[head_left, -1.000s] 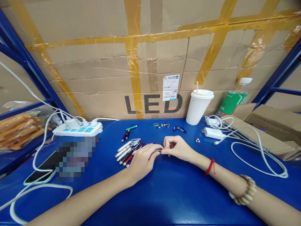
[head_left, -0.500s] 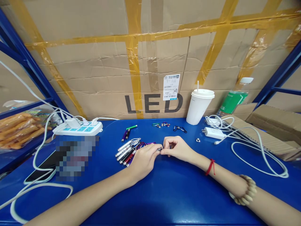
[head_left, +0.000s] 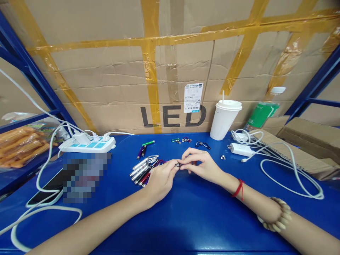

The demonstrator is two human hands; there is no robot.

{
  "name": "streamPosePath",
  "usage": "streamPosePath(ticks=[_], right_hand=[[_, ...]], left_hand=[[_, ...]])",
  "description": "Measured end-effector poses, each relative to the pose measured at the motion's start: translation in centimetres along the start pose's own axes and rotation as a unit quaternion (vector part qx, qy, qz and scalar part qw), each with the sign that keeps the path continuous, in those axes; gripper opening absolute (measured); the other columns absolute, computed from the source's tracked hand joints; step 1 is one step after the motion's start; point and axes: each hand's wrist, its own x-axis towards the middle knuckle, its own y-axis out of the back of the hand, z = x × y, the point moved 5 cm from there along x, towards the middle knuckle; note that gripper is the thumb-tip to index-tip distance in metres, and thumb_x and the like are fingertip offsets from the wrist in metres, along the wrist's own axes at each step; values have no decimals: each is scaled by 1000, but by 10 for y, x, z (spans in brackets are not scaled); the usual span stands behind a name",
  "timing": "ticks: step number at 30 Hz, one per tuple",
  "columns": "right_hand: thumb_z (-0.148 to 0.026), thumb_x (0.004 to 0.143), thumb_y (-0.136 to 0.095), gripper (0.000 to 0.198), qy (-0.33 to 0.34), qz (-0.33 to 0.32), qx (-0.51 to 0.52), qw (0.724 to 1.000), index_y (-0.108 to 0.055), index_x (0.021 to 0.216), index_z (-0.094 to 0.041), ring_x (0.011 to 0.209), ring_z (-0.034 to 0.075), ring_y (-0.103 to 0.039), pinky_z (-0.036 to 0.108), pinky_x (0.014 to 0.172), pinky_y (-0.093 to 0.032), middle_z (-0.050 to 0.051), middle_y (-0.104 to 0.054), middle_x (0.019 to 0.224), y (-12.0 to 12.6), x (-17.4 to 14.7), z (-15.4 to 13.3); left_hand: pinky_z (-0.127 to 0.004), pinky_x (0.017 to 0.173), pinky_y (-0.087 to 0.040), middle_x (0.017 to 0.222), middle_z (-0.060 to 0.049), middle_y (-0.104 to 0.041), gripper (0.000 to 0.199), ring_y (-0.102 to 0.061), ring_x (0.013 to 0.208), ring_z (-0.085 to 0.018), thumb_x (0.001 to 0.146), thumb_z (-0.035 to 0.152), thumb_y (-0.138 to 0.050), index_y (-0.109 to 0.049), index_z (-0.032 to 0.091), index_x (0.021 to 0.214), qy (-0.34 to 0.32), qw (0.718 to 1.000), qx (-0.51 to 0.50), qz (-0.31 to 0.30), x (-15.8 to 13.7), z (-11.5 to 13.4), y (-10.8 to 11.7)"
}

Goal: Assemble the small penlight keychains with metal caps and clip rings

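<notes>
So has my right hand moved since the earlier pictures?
Yes, slightly: your right hand is a little nearer the LED lettering on the cardboard box.

Beneath the left grip and right grip, the surface is deep blue. Beside the left grip, slim tubes show silver, black and red. Beyond the right grip: white cup, green-labelled bottle, brown cardboard crossed by amber tape.

The worktop is super smooth and glossy. The cup looks like matt paper, plastic lid. Left of the cup, pens with a shiny metallic finish; behind it, creased matt cardboard with glossy tape.
</notes>
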Motion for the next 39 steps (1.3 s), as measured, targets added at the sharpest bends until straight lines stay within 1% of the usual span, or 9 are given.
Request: streamPosePath(ticks=[5,11,14,18,24,28,34,36,39], right_hand=[[-18,75,-63,9,-36,-42,69,996,-70,80,-14,49,4,-54,18,47,-49,3,-52,82,0,0,5],[-20,76,-62,9,-32,-45,70,996,-71,77,-16,51,4,-54,18,48,-50,3,-53,82,3,0,9],[-22,77,-62,11,-39,-39,67,996,-71,75,-17,51,4,-54,18,48,-50,4,-53,82,3,-1,11],[-25,77,-62,13,-46,-40,69,996,-70,73,-16,51,5,-54,20,48,-50,4,-52,82,2,-2,11],[-25,76,-63,13,-43,-44,79,995,-70,70,-15,50,5,-54,20,49,-49,4,-51,80,-2,-3,9],[-27,73,-66,15,-52,-33,82,995,-69,66,-15,50,6,-53,20,48,-49,3,-50,76,-3,-4,8],[-34,66,-71,23,-74,-5,28,997,-66,58,-13,51,6,-50,19,45,-45,2,-49,68,-2,-3,8],[-37,63,-73,28,-76,13,10,997,-63,54,-13,52,7,-49,18,44,-43,2,-49,65,-3,-2,7],[-40,59,-75,34,-93,30,28,995,-57,49,-12,52,7,-48,18,42,-41,2,-48,62,-5,-2,8]], left_hand=[[-18,61,-38,73,2,-61,33,-53,63,-7,89,33,-25,-55,22,98,-11,1000,-15,-11,1,1,-1],[-22,76,-43,94,-2,-62,28,-57,85,-11,88,30,-28,-53,20,97,-41,999,-3,0,1,1,-4],[-25,81,-44,98,-3,-61,27,-56,91,-12,88,28,-27,-52,20,98,-51,999,-3,-1,0,1,-5],[-25,79,-45,95,-4,-61,26,-57,88,-12,88,26,-27,-49,20,101,-48,998,-22,-23,-2,1,-6],[-22,70,-44,93,-5,-61,15,-58,81,-12,88,25,-29,-42,18,88,-27,999,-42,-18,-4,-4,-7],[-22,67,-43,89,-4,-62,14,-57,77,-11,87,24,-30,-42,18,82,-51,998,-29,-18,-4,-4,-9],[-21,64,-41,78,-2,-60,20,-55,71,-11,87,22,-31,-47,17,78,-96,994,34,34,-5,-3,-6],[-22,66,-42,79,-2,-61,21,-56,74,-11,87,22,-32,-49,17,78,-109,991,48,58,-5,-3,-5],[-22,69,-43,83,-3,-62,21,-57,79,-11,87,22,-33,-52,17,80,-121,988,54,78,-5,-3,-4]])
